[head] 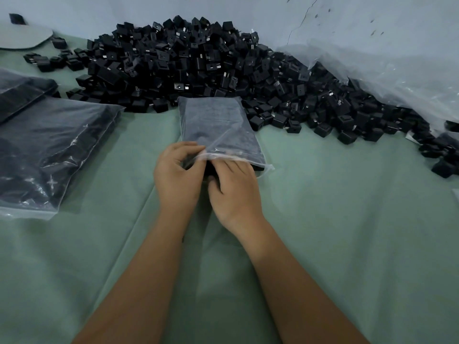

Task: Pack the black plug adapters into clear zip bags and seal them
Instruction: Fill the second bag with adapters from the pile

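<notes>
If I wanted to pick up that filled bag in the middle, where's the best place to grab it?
Probably by its near end, coming from the person's side. The zip bag lies flat with its mouth toward the person, where the left hand and right hand already pinch the thin, empty lip. The far end butts against the adapter pile, so it is crowded.

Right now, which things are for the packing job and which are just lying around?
For the job: zip bag, left hand, right hand, adapter pile, filled bags.
Lying about: grey disc, loose plastic sheet, green cloth.
</notes>
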{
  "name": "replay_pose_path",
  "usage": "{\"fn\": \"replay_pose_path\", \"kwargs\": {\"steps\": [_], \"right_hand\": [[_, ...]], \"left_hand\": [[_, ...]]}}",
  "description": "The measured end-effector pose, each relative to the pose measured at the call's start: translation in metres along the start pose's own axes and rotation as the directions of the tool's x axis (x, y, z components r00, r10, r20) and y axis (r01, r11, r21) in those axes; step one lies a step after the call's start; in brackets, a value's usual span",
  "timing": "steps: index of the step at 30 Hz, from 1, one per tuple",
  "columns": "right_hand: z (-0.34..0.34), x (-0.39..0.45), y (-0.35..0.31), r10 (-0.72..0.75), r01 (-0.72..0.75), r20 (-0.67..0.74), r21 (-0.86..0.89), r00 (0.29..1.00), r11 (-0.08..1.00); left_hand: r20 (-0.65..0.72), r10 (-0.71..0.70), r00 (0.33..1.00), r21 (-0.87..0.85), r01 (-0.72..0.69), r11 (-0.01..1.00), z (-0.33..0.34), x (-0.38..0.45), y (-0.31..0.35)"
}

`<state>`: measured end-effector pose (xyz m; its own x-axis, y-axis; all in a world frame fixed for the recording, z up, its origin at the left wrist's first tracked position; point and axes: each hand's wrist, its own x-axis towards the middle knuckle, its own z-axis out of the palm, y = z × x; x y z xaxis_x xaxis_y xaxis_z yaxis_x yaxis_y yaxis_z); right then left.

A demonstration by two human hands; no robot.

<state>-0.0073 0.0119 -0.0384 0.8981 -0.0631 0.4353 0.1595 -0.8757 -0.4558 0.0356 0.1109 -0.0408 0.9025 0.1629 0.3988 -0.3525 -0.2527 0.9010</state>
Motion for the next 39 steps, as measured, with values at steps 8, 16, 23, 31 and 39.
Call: {"fn": "replay_pose_path", "kwargs": {"steps": [8,16,23,31,39], "right_hand": [[0.004,0.003,0.006,-0.053,0.062,0.115,-0.076,0.992,0.995],[0.002,0.022,0.012,-0.058,0.064,0.182,-0.027,0.982,0.998],[0.011,0.049,0.011,-0.116,0.175,0.277,-0.198,0.954,0.964],[0.016,0.052,0.01,-0.136,0.238,0.308,-0.324,0.942,0.915],[-0.022,0.032,0.012,-0.331,0.284,-0.34,-0.182,0.88,0.941]], "left_hand": [[-0.005,-0.121,0.993,0.068,0.121,0.99,0.001,0.002,-0.001],[-0.031,-0.017,0.999,0.018,0.017,1.0,0.002,0.001,0.001],[-0.008,0.039,0.999,0.074,-0.038,0.997,0.003,0.004,-0.002],[0.082,-0.091,0.992,-0.022,0.093,0.995,0.006,0.004,-0.002],[0.087,-0.129,0.988,0.047,0.125,0.991,0.008,0.007,-0.01]]}}
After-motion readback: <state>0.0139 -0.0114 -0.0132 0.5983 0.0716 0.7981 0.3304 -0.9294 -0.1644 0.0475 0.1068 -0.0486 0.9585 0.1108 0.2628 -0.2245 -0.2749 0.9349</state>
